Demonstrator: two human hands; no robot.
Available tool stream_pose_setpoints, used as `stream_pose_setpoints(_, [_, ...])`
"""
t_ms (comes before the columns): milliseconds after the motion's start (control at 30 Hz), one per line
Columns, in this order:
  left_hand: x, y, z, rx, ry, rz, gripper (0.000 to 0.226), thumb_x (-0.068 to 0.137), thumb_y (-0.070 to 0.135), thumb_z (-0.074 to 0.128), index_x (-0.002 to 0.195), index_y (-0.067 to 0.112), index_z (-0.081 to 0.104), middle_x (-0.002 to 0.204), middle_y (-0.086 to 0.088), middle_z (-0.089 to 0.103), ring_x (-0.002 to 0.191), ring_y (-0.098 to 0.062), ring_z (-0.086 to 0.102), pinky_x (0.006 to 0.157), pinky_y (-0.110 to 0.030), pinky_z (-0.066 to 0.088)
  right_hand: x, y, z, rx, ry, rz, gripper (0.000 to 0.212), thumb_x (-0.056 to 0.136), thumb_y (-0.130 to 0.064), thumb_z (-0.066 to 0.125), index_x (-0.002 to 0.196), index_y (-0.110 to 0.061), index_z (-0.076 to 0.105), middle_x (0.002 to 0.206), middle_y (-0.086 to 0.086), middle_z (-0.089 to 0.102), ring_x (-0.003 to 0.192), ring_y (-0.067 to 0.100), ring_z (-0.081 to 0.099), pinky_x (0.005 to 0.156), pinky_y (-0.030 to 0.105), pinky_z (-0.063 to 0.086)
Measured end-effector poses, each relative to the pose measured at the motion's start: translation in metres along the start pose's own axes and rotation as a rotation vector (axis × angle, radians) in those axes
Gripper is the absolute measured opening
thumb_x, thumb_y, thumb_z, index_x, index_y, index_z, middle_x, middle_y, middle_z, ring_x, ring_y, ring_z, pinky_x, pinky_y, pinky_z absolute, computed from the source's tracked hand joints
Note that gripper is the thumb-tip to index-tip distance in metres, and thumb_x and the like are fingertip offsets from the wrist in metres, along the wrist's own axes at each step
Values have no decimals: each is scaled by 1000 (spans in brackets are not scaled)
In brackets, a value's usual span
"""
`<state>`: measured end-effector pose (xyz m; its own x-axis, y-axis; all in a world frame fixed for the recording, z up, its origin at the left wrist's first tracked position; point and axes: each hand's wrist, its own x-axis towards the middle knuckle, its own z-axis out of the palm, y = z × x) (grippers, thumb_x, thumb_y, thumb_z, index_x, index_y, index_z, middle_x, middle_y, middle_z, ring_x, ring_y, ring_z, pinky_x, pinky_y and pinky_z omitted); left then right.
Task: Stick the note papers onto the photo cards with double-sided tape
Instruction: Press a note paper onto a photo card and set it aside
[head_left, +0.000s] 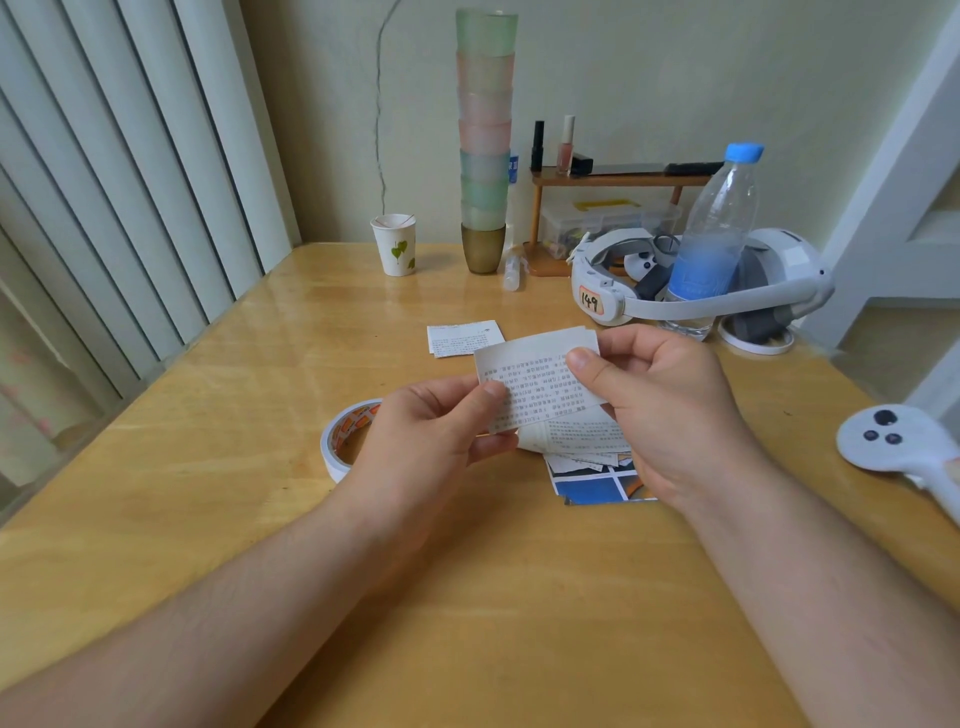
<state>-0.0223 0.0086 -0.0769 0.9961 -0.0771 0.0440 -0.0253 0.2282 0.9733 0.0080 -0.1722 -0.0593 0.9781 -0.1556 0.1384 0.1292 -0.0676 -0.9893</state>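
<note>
Note paper held over the bench in both hands

Across the wooden bench (208, 467), a headset (696, 291) and a water bottle (711, 234) stood at the far right. Nearer, the left hand (431, 431) and right hand (665, 400) each had their grip pinched on a printed note paper (540, 379), raised above the photo cards (592, 486). A tape roll (345, 439) lay just beside the left hand.

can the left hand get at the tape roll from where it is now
Probably yes. The tape roll lies on the table just beside and partly under the left hand, with nothing between them. But its fingers pinch the note paper, which it would have to release first.
</note>
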Motion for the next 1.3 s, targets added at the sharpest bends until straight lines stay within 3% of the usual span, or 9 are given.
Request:
stream_pose_setpoints(200, [-1,3,0,1,11,-18,35,105,11,58,80,13,82,104,-7,81,98,-19,78,83,-27,63,-1,0,1,3,-12,-18,11,90,-11,79,99,-15,74,95,0,81,93,19,78,89,46,62])
stream_pose_setpoints(467, [-1,3,0,29,36,1,23,105,12,59,101,10,81,101,-8,82,94,-17,78,79,-23,61,-5,-3,3,56,30,-34,31,86,-2,80,102,-22,62,89,9,78,93,33,76,93,62,57])
stream_pose_setpoints(567, [-2,3,0,35,34,4,23,105,12,58,101,10,81,101,-8,82,93,-16,78,78,-22,60,-6,-5,2,88,16,-28,32,87,-1,79,108,-20,63,92,10,78,85,23,75,84,49,60])
stream_pose_setpoints(667, [-2,3,0,32,30,8,23,106,12,58,102,9,80,101,-8,82,93,-17,78,79,-23,61,-7,-9,0,183,-90,53,29,90,-3,75,113,-19,67,98,6,80,85,14,74,74,34,53])
stream_pose_setpoints(800, [-3,3,1,21,24,17,22,105,11,58,103,9,80,100,-10,81,92,-18,78,78,-23,61,-10,-7,2,89,-273,148,19,93,-12,73,110,-20,75,102,-3,81,95,15,75,85,35,48])
stream_pose_setpoints(933, [-2,3,0,14,25,20,23,105,10,58,103,9,80,100,-11,81,91,-18,78,79,-24,61,-12,-5,5,20,-280,148,12,94,-17,73,104,-23,77,100,-4,81,108,31,73,98,44,53])
stream_pose_setpoints(1000, [-2,2,0,9,22,22,22,105,11,58,103,8,80,100,-11,81,91,-18,78,80,-25,62,-12,-6,5,-2,-279,130,10,95,-18,73,102,-23,77,98,-6,81,104,26,75,91,37,56])
stream_pose_setpoints(1133, [-1,1,-2,6,15,30,22,104,10,59,104,8,80,99,-12,81,90,-19,78,81,-26,62,-14,-6,4,43,-296,106,15,98,-9,68,101,-20,76,92,-7,81,78,5,77,59,13,52])
stream_pose_setpoints(1300, [-1,0,-2,-27,14,39,25,102,3,58,102,9,82,102,-13,80,93,-23,77,81,-30,63,-15,-6,6,87,-304,101,18,98,-3,66,107,-15,76,94,-3,82,74,3,76,55,10,51])
